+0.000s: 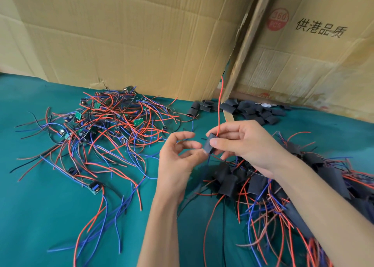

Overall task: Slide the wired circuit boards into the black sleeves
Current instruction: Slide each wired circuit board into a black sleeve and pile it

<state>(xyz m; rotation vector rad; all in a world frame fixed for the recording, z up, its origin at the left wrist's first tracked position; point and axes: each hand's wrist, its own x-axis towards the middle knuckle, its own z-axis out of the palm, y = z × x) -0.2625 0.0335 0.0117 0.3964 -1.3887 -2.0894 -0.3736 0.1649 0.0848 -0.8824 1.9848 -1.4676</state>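
Left hand (178,159), right hand (242,143): bare, forearms bare too (no sleeves, gloves, rings, watch visible).

I see a bench (50,206) covered in teal cloth. Behind it stand flattened cardboard sheets (125,34) as a wall, and a cardboard box (315,50) printed with black characters and a red round stamp (277,19). The light is soft and even.

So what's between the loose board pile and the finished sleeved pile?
In the head view, the left hand and bare green cloth lie between the unsleeved boards and sleeved pile.
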